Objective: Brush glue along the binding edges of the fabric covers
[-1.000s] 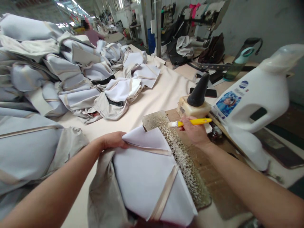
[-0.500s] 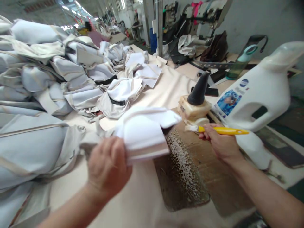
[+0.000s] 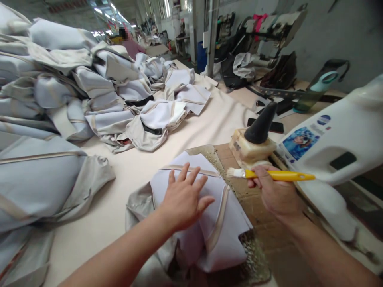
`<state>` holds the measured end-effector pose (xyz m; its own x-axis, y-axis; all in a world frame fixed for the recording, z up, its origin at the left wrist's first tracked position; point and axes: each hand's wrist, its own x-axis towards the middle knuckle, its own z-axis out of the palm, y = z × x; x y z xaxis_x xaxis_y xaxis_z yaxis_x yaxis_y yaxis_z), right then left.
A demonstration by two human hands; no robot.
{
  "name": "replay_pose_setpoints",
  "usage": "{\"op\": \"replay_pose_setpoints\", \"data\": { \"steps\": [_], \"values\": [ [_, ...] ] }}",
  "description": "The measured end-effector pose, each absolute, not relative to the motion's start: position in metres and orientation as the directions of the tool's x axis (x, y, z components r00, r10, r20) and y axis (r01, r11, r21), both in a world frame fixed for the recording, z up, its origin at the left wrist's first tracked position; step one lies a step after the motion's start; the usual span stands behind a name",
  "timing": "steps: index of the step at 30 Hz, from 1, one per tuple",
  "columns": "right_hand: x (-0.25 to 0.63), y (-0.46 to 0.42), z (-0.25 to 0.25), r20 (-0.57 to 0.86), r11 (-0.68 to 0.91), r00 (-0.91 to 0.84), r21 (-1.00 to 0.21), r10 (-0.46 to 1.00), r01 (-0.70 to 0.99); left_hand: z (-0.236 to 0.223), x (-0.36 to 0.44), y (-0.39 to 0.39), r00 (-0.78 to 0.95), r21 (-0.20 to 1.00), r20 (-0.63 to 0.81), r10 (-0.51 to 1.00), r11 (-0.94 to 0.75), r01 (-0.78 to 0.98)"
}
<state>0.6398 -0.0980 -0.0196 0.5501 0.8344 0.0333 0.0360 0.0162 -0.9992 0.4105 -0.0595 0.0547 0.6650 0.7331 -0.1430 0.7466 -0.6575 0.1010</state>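
My left hand, fingers spread, lies on a pale sewn fabric piece with beige seam tape. Grey cloth bunches under the piece's left side. The piece rests over a board crusted with dried residue, which it mostly covers. In my right hand is a yellow-handled brush, its white-coated bristles pointing left just beside the piece's upper right edge. Behind the brush stands a yellowed block-shaped container with a black cone on top.
Piles of similar sewn pieces fill the left and back of the table. At the right stands a large white jug. A phone and a green bottle lie beyond the cone. A person is far back.
The fabric piece, held up by my left hand before, now lies spread on the crusted board. My left hand has opened onto it. The brush stays in my right hand.
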Motion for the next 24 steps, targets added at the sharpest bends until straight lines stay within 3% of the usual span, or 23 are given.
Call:
{"op": "replay_pose_setpoints", "data": {
  "steps": [3,5,11,17,24],
  "values": [
    [0.633,-0.092,-0.020,0.023,-0.039,0.482,-0.992,0.876,0.119,0.025,0.429,-0.028,0.615,0.090,-0.366,0.698,-0.632,0.770],
    [0.631,-0.087,-0.028,0.006,-0.074,0.416,-0.981,0.909,0.177,0.006,0.434,-0.021,0.629,0.091,-0.415,0.658,-0.657,0.748],
    [0.621,-0.037,-0.068,-0.019,-0.099,0.203,-0.915,0.979,0.390,-0.006,0.432,-0.023,0.658,0.138,-0.367,0.658,-0.661,0.737],
    [0.594,0.044,-0.072,0.025,-0.079,0.211,-0.879,0.977,0.470,-0.012,0.431,-0.023,0.709,0.208,-0.294,0.641,-0.681,0.702],
    [0.611,0.015,-0.056,-0.084,-0.119,0.090,-0.851,0.992,0.511,-0.017,0.431,-0.022,0.719,0.257,-0.270,0.640,-0.672,0.694]
  ]
}}
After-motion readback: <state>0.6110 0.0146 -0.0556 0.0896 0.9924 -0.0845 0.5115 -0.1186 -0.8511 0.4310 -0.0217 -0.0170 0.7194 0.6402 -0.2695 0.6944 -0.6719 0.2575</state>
